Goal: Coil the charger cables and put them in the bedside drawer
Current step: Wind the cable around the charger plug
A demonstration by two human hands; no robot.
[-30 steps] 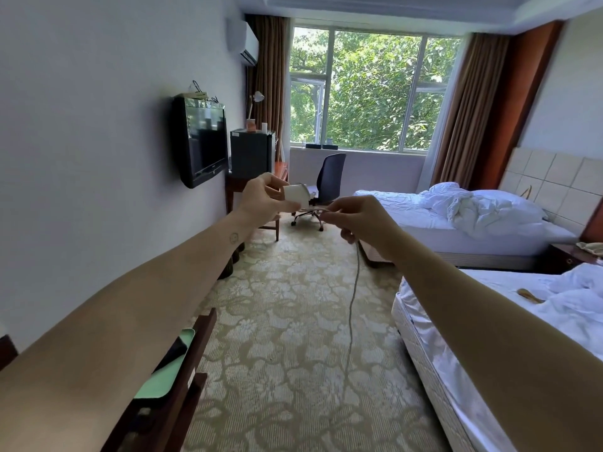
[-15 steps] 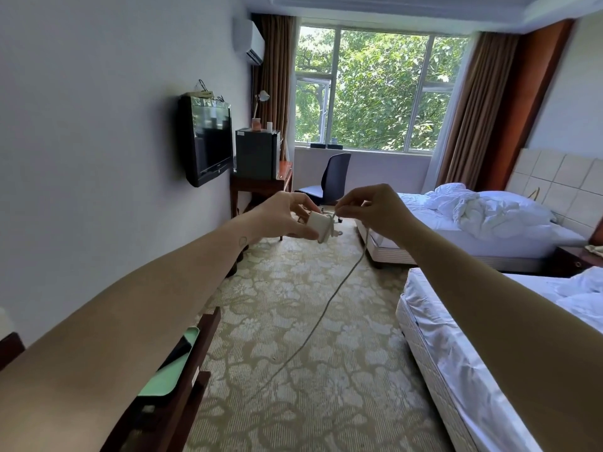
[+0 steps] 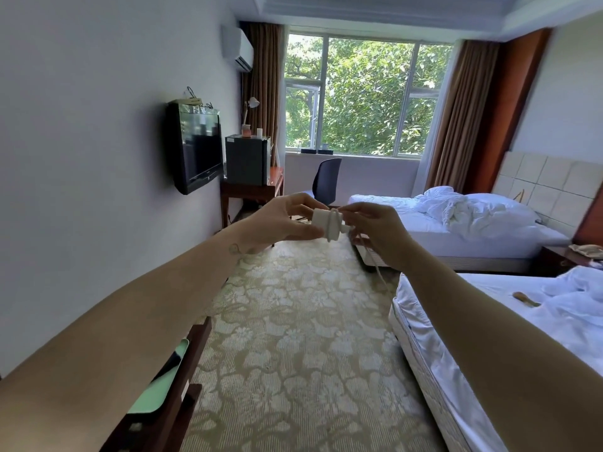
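Note:
Both arms are stretched out in front of me at chest height. My left hand [image 3: 284,220] grips a white charger block [image 3: 323,220] between thumb and fingers. One loop of its white cable [image 3: 378,272] lies wrapped round the block. My right hand [image 3: 375,233] pinches the cable right beside the block, and the rest of the cable hangs down below that hand toward the near bed's edge. A dark wooden bedside table [image 3: 569,261] stands between the two beds at the right; its drawer is not clearly visible.
Two beds with white linen stand at the right, the near bed [image 3: 473,337] and the far bed [image 3: 456,230]. A wall TV [image 3: 195,148], a desk with a mini fridge [image 3: 248,161] and an office chair [image 3: 326,181] line the left. A dark shelf [image 3: 169,396] sits at lower left.
My hands have drawn together and the cable, which trailed across the carpet, has been brought up and wound once round the block. The view has shifted a little.

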